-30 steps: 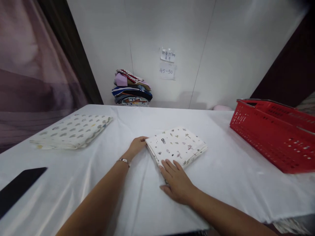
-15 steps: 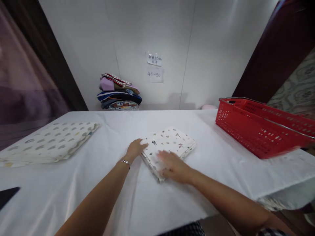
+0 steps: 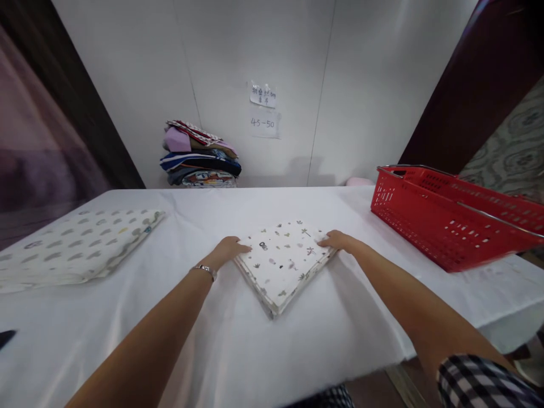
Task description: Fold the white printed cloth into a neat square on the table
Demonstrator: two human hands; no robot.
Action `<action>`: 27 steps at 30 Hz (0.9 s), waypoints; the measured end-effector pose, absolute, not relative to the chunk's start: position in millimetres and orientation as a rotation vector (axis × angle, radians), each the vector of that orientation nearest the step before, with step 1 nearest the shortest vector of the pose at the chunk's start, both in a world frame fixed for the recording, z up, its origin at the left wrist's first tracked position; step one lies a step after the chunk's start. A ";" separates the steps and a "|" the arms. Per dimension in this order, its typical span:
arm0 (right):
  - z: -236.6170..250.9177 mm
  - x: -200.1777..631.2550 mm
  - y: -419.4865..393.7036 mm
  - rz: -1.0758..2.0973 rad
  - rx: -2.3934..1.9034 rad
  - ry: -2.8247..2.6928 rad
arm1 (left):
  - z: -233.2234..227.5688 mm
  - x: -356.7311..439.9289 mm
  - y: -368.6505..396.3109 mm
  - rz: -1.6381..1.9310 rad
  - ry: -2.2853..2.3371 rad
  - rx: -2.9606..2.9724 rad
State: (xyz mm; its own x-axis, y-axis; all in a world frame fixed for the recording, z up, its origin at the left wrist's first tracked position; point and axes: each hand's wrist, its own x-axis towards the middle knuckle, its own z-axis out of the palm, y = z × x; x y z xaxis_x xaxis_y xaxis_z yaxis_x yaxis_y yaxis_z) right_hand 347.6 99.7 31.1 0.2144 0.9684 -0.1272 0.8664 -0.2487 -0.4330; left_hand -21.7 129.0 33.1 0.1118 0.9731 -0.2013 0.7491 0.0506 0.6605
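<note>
A: White wall at the back, and a table under a white sheet fills most of the view. What sits on it?

B: Biggest first: a red basket on the right, a dotted cloth folded flat on the left, a stack of clothes against the wall, and in the middle the folded cloth, white with small printed figures, lying flat with one corner pointing toward the person.

A: And the hands?

B: The left hand rests on the cloth's left corner, fingers curled over the edge. The right hand lies on the right corner. Both touch the cloth; neither looks clenched, though whether the fingers tuck under the edges I cannot tell. A bracelet sits on the left wrist.

A: How should one handle it well here?

B: I'd judge: press evenly at both corners and keep the layers squared, so the stacked edges don't slide apart.

A: Any writing?

B: Two paper notes on the wall. The lower one reads "45-50"; the upper is handwritten, too small to read.
</note>
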 end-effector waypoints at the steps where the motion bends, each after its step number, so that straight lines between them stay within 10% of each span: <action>1: 35.3 349.0 104.7 0.571 -2.249 -1.734 | 33.1 -21.8 129.9 0.445 1.703 1.742; 27: 5.8 227.3 74.3 0.190 -1.920 -2.329 | -6.0 19.0 94.1 0.487 1.539 2.741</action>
State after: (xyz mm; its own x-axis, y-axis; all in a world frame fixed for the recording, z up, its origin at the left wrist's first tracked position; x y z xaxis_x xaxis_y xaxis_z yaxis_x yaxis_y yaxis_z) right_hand 227.3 74.3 5.8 -0.1900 0.9817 0.0111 0.9670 0.1891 -0.1708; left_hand 19.0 94.1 -6.0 0.4853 0.8273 0.2829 0.8393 -0.5315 0.1144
